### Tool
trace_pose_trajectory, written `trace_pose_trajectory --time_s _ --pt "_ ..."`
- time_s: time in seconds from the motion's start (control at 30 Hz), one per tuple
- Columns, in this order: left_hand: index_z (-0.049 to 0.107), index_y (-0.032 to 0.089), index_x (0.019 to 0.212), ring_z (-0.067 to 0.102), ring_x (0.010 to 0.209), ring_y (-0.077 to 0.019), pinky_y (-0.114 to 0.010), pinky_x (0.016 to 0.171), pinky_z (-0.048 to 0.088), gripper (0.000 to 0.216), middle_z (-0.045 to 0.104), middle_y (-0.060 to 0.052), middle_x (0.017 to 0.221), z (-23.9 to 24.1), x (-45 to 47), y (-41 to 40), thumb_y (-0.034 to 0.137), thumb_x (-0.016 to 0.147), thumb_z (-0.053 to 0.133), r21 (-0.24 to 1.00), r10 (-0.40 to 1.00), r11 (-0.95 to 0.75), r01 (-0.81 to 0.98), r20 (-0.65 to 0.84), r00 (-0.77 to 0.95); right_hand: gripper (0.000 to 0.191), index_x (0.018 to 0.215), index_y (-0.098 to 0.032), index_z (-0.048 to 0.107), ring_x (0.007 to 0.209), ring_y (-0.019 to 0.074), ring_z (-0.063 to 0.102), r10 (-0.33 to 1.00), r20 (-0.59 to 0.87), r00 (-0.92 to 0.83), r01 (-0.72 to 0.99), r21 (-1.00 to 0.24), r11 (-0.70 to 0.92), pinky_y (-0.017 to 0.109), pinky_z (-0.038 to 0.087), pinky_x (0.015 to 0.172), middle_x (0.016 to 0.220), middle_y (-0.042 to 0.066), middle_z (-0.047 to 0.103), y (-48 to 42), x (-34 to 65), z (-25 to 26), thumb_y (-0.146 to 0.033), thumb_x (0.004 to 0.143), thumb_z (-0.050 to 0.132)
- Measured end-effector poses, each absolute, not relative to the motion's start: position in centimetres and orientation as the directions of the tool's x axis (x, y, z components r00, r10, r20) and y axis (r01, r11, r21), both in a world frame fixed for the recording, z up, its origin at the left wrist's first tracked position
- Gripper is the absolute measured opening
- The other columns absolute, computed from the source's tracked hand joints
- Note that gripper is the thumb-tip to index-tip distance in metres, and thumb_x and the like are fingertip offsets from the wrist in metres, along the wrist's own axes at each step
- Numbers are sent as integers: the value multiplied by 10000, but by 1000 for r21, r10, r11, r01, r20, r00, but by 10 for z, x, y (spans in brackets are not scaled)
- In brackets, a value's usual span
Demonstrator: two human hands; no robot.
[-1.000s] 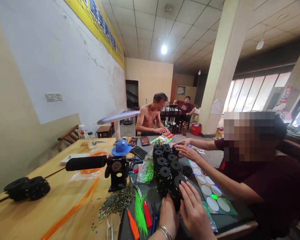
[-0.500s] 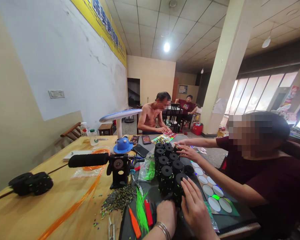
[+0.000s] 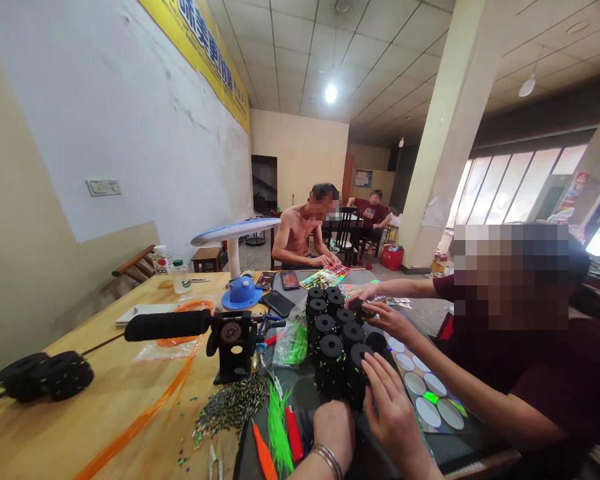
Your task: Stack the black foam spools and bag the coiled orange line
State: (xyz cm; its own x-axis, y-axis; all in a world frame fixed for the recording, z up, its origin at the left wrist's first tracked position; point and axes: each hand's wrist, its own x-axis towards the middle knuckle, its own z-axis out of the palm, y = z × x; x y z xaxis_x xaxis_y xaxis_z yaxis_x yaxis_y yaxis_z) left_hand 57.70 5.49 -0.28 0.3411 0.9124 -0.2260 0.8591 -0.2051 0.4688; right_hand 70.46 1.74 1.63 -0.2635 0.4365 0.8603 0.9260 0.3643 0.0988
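A cluster of several upright black foam spools (image 3: 333, 330) stands on the dark mat in front of me. My right hand (image 3: 390, 410) lies with its fingers stretched over the nearest spool (image 3: 356, 380), touching its side. My left hand (image 3: 334, 427), with a bangle on the wrist, is curled at the base of the same spool; what it holds is hidden. A person in a dark red shirt on the right has both hands (image 3: 380, 310) at the far side of the cluster, one on a spool.
On the wooden table (image 3: 105, 407) stand a black winder with a foam handle (image 3: 180, 325), a blue lamp (image 3: 240, 293), orange tubing (image 3: 150, 410), a pile of small beads (image 3: 227, 410), green strands and red tools. A sheet of round stickers (image 3: 423, 393) lies at right. Black spools (image 3: 43, 377) at far left.
The view shifted slightly. My hands stay on the nearest spool, the left fist a little lower. The person's hand at the far side has closed on a spool.
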Motion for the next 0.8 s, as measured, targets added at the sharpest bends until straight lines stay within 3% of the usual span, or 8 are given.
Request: trace_pose_trajectory --time_s 0.8 --pt "657 65 1173 510 1198 -379 -556 1066 369 444 605 -200 1191 28 538 12 271 861 417 550 791 -359 754 -249 559 391 1397 -54 460 1378 300 366 458 850 -262 938 113 327 429 365 1076 1448 117 427 13 711 18 -143 1024 381"
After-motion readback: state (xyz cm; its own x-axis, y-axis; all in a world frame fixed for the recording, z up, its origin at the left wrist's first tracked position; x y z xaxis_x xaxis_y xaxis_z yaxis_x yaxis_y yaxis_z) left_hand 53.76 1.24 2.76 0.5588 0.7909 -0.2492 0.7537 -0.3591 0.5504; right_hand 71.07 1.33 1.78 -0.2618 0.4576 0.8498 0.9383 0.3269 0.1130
